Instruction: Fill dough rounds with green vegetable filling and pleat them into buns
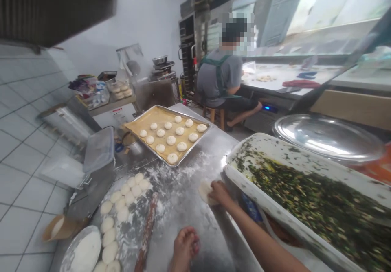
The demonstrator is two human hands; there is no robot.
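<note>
My right hand (219, 194) reaches to the worktop beside the filling tub, its fingers closed on the edge of a flat dough round (205, 191). My left hand (184, 245) is at the bottom middle, low over the steel, with fingers curled in and nothing visible in them. To its left lies a floury rolling pin (147, 231). Beyond that, several dough balls (122, 198) sit in rows on flour. A white tub (244, 182) at the right holds chopped green filling (305, 194).
A lined metal tray (143, 119) with several filled buns (171, 140) stands at the table's far end. A bowl of flour (84, 249) is at the lower left. Behind the tub is a round metal lid (326, 135). A person (218, 76) sits on a stool at another table.
</note>
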